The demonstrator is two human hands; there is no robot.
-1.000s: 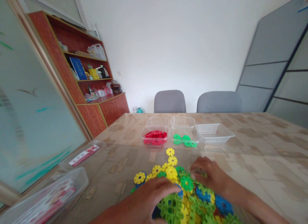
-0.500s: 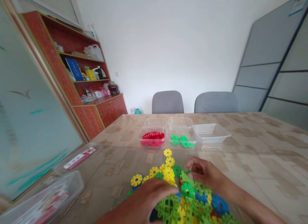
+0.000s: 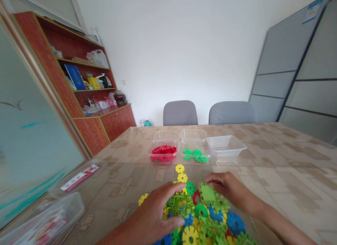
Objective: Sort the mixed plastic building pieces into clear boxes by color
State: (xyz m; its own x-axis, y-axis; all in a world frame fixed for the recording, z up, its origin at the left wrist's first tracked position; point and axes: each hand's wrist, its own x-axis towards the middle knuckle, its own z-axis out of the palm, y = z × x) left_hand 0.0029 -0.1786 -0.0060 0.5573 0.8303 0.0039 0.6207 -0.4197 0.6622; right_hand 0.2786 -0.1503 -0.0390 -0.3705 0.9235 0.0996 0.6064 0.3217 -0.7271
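Observation:
My left hand (image 3: pixel 158 211) has its thumb and fingers closed around the edges of a lime-green toothed square block (image 3: pixel 181 205) with an open middle. My right hand (image 3: pixel 229 187) pinches the right side of another lime-green square block (image 3: pixel 207 193), whose flat face shows. Below both hands lies a mixed pile of flower-shaped discs, among them a blue disc (image 3: pixel 236 222), a yellow disc (image 3: pixel 190 235) and a green disc (image 3: pixel 201 210), along with more lime-green blocks (image 3: pixel 213 229). Part of a red piece (image 3: pixel 196 197) shows between the hands.
Beyond the pile stand a clear tub of red pieces (image 3: pixel 163 156), a clear tub with green discs (image 3: pixel 195 154) and a clear plastic tub (image 3: pixel 228 150). Single yellow discs (image 3: pixel 182 177) lie in front. Containers with printed packets (image 3: pixel 50 225) stand at left.
My left hand has lifted a lime-green block up and away from the pile, uncovering yellow and blue discs. The block at my right hand now shows its flat face. The view has shifted slightly.

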